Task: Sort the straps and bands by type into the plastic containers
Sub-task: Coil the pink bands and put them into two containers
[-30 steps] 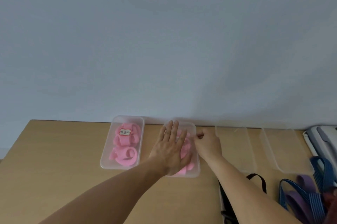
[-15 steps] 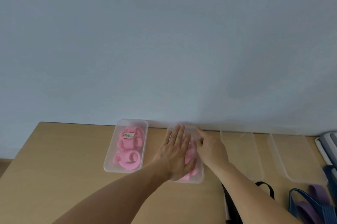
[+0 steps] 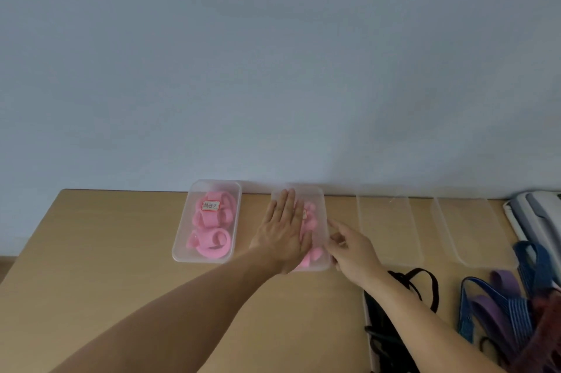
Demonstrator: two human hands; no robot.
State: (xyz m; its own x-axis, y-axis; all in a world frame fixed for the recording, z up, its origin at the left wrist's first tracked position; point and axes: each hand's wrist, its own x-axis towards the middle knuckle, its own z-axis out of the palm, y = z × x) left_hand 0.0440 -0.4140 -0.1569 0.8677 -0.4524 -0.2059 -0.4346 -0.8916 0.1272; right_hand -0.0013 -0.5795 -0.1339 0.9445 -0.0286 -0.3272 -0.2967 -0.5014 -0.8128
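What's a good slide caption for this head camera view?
Left hand pressing flat on a clear plastic container of pink bands, right hand at its right edge.

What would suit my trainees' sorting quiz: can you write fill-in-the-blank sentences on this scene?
The flat left hand rests on a clear plastic container of ____ bands. The labelled clear plastic container stands to the ____ of it. The loose straps beside the right hand and its wrist are ____.
Missing words: pink, left, black.
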